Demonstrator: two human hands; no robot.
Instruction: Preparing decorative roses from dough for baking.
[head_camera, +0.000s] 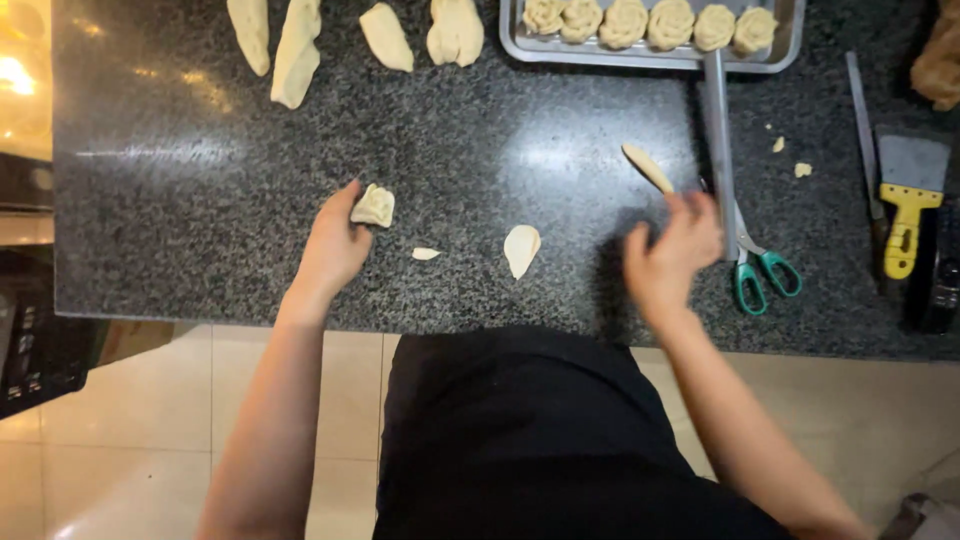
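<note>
Head view: left hand (333, 245) grasps a small folded dough piece (374, 206) on the dark granite counter (200, 200). Right hand (672, 252), blurred, fingers loosely spread, rests near a flat dough strip (648, 167) and green-handled scissors (760, 275); its grip cannot be told.

Single head-worn view, looking steeply down from close above the dark stone counter (450, 150), floor tiles (150, 420) below

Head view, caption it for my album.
Left hand touches a folded dough piece; right hand beside green-handled scissors on granite counter.
</note>
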